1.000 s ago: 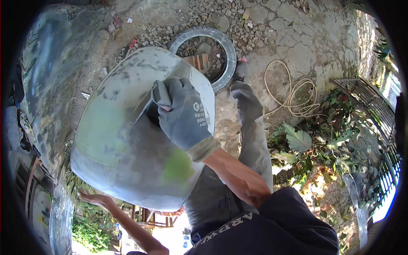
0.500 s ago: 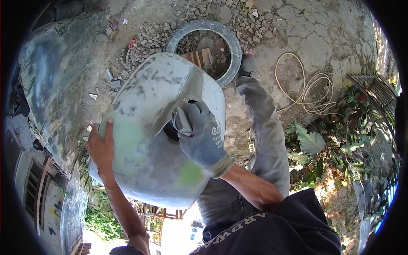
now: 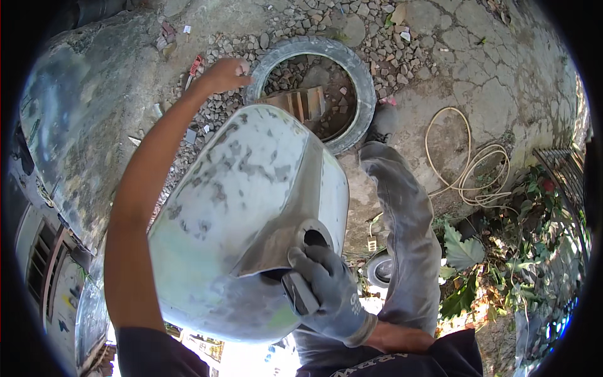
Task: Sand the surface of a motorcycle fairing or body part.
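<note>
A large curved body panel (image 3: 251, 182), pale grey with dark sanded patches and green traces, tilts in front of me. A bare grey ridge tapers along it, with a round hole (image 3: 316, 239) at its near end. My right hand (image 3: 333, 292), in a grey glove, grips a flat grey sanding pad (image 3: 303, 293) at the panel's near right, over the dark gap below the ridge. My bare left hand (image 3: 221, 76) is stretched out beyond the panel's far end, beside the tyre's left edge. Its fingers are slightly bent, thumb apart, with nothing visible in them.
A dusty tyre (image 3: 364, 94) lies on gravel past the panel, wood pieces (image 3: 295, 103) inside it. A coiled beige hose (image 3: 468, 157) lies at right, near leafy plants (image 3: 465, 248) and a metal grating (image 3: 559, 169). My right leg (image 3: 408, 232) extends beside the panel.
My left hand has left the panel's left side and reached far forward near the tyre. My right hand, still gripping the pad, has moved nearer and right, uncovering the round hole. The view has shifted.
</note>
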The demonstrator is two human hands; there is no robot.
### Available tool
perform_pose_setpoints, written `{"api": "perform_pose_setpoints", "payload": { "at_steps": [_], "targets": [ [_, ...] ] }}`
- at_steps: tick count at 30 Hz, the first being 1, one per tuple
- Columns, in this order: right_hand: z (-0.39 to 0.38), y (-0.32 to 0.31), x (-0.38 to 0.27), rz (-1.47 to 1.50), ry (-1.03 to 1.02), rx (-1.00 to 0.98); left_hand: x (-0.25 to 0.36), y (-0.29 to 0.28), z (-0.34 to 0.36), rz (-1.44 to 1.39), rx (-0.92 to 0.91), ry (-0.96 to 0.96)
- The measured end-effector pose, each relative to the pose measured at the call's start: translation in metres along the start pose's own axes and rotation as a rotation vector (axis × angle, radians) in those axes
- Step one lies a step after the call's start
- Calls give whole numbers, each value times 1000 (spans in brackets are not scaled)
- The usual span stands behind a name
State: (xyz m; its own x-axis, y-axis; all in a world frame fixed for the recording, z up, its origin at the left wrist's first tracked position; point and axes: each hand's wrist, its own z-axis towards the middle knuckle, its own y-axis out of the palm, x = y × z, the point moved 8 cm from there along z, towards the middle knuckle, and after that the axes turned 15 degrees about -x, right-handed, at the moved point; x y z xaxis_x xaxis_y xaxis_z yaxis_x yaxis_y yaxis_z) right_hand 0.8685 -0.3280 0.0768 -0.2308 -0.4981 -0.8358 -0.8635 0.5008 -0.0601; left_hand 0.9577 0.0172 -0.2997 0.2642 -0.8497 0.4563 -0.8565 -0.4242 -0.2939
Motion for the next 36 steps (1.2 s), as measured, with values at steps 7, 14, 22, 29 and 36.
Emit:
{"api": "perform_pose_setpoints", "payload": {
  "at_steps": [7,14,22,29,36],
  "targets": [
    [-5,-16,19,31,73,-57,16,126,81,-498,-209,-46],
    [-5,-9,24,143,55,-135,-13,139,92,-365,-359,-86],
    [-10,-13,31,69,100,-119,5,126,94,-244,-156,-43],
    [-24,-15,36,37,108,-128,22,98,75,-316,12,-6],
    [-33,-19,28,-68,104,-80,40,65,43,-415,114,9]
  ]
}}
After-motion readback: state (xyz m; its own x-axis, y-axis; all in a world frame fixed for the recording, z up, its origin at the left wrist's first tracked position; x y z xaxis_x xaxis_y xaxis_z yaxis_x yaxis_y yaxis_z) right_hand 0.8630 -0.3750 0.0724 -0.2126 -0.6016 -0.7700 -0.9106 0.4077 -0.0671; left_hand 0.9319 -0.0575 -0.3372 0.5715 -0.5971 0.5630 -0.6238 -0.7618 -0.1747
